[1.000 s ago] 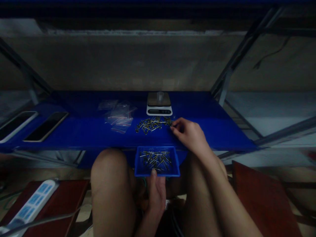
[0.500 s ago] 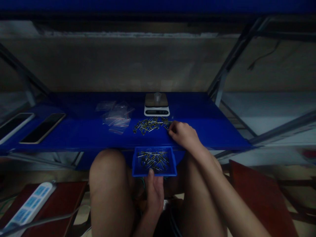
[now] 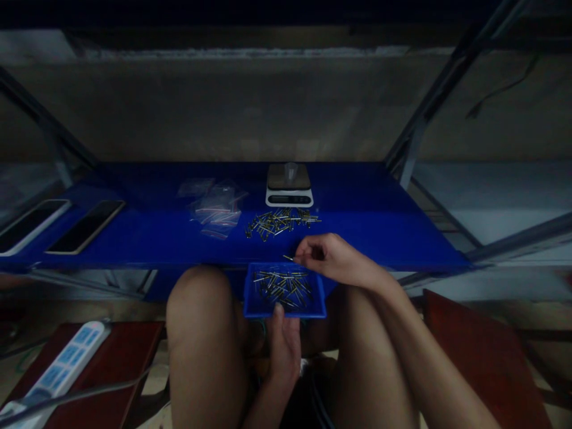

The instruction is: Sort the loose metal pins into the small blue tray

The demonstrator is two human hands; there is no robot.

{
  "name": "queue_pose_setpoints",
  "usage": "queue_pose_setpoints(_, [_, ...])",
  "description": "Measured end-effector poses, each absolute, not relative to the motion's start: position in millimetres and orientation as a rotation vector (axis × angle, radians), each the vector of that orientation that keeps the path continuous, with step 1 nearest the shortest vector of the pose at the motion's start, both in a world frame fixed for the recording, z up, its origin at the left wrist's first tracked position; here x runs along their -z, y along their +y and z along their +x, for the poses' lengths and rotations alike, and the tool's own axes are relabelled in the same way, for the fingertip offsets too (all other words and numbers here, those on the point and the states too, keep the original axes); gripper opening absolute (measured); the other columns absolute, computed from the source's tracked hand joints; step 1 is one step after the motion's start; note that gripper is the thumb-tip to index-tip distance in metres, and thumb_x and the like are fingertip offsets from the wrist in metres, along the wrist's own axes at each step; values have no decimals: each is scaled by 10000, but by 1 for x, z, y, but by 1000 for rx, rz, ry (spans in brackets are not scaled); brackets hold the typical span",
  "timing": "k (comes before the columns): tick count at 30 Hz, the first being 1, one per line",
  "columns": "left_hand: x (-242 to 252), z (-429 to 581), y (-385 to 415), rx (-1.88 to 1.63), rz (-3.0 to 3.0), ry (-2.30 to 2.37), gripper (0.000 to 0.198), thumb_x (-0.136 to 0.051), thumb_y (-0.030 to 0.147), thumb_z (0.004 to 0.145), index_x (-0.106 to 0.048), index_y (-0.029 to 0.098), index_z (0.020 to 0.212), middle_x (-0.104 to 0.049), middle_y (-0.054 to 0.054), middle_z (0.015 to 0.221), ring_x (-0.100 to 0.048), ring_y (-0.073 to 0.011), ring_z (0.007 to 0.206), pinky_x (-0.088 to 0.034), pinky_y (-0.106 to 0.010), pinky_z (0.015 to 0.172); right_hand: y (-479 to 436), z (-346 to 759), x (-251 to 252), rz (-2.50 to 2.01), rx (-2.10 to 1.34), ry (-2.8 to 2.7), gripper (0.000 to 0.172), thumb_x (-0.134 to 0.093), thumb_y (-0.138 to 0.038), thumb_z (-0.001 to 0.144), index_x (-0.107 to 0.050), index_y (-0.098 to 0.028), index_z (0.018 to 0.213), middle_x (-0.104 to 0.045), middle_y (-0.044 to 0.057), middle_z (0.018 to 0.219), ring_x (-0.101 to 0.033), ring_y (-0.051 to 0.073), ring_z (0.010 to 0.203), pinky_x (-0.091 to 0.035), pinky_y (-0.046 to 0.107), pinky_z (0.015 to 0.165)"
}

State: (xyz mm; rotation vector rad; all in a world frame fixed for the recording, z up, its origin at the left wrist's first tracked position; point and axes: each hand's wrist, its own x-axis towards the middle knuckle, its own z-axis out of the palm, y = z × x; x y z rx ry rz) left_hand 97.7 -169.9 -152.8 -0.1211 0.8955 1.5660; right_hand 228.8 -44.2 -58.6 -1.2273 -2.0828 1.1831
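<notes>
My left hand (image 3: 285, 342) grips the near rim of a small blue plastic tray (image 3: 247, 311) between my knees, its thumb over the edge. Inside the tray lie many thin gold-and-silver metal pins (image 3: 282, 287); their exact kind is too small to tell. My right hand (image 3: 328, 255) is above the tray's far right corner, thumb and fingertips pinching one thin metal pin (image 3: 288, 258) that points left. On the blue table, a loose pile of like pins (image 3: 277, 221) lies just in front of a white digital scale (image 3: 289, 199). A small clear cup (image 3: 291, 173) stands on the scale's plate.
Clear zip bags (image 3: 217, 208) lie left of the pile. Two phones, one dark (image 3: 87, 227) and one white-edged (image 3: 33, 226), rest at the table's left end. Metal posts (image 3: 413, 143) frame the table (image 3: 357, 208). A power strip (image 3: 67, 363) sits on a red-brown stool at lower left.
My right hand has moved from the pile's right end toward me and over the tray's far edge, bringing one metal pin. My left hand still holds the tray. The view has shifted slightly.
</notes>
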Motion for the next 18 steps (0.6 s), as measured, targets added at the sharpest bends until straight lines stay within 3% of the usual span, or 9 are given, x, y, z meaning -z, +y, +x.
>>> queue_pose_setpoints(3, [154, 98, -170, -1564, -121, 906, 540, -654, 356, 968, -556, 235, 1486, -607, -95, 1534, -504, -260, 1479, -395, -420, 1247, -49, 222, 56, -1139, -1309, -2120, 208, -689, -375, 906, -745, -176, 889, -639, -22, 694, -523, 97, 605, -371, 230, 564])
queue_pose_setpoints(8, [154, 97, -171, -1545, -129, 914, 553, -669, 373, 963, -549, 251, 1489, -614, -97, 1525, -509, -262, 1476, -399, -426, 1244, -40, 224, 50, -1558, -618, -2038, 150, -657, -344, 957, -739, -219, 949, -692, -7, 772, -591, 127, 679, -349, 265, 621])
queue_pose_setpoints(11, [153, 97, -172, -1536, -155, 912, 526, -658, 357, 968, -556, 234, 1469, -614, -104, 1520, -513, -259, 1472, -426, -411, 1227, -31, 225, 47, -1874, -248, -1923, 201, -655, -407, 975, -696, -221, 1039, -731, 32, 865, -644, 184, 760, -308, 290, 609])
queue_pose_setpoints(14, [153, 97, -171, -1531, -170, 947, 449, -650, 368, 975, -604, 235, 1400, -615, -96, 1516, -504, -252, 1478, -410, -405, 1235, -24, 220, 45, -1995, -149, -1964, 312, -648, -484, 982, -654, -205, 1122, -755, 81, 989, -690, 239, 845, -322, 306, 613])
queue_pose_setpoints(18, [153, 97, -171, -1533, -162, 965, 433, -683, 408, 952, -634, 254, 1354, -630, -89, 1496, -498, -259, 1482, -380, -438, 1251, -23, 210, 43, -2057, -100, -2094, 227, -589, -378, 1015, -629, -197, 1146, -747, 101, 1131, -709, 256, 893, -363, 320, 636])
